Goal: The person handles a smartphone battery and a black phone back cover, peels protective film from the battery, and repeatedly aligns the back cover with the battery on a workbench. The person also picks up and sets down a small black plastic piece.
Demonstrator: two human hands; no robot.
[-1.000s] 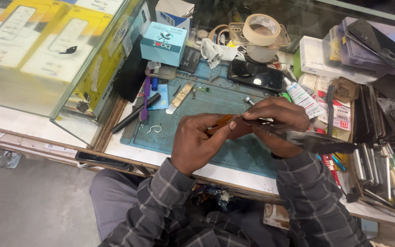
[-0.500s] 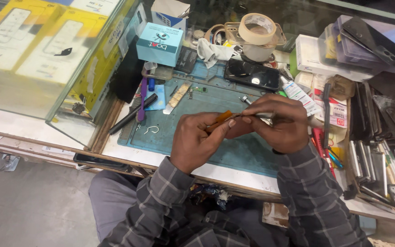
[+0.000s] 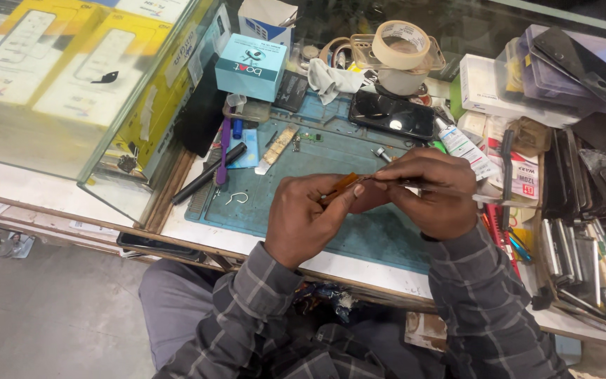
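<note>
My left hand (image 3: 301, 221) is closed on a thin orange strip (image 3: 339, 187), thumb and fingers pinching its near end just above the mat (image 3: 359, 238). My right hand (image 3: 433, 191) meets it from the other side, fingers closed on the far end of the same piece, where something slim and dark juts out toward the glue tube (image 3: 463, 144); whether that is a tool or part of the piece, I cannot tell. Both hands touch at the fingertips, so the strip is held in the air between them, not resting on the mat. Judgement: fine work on the small part is under way, both grips steadying it; any further move calls for a light, even pinch and no twisting, since the strip looks thin and flexible. Beyond the hands on the mat lie a small hook (image 3: 236, 198), a purple tool (image 3: 222, 151), a black pen (image 3: 209, 173) and a flat spudger (image 3: 275, 149). Farther back lies a dark phone (image 3: 391, 114), then a teal box (image 3: 252, 67) and a tape roll (image 3: 401, 44).
</note>
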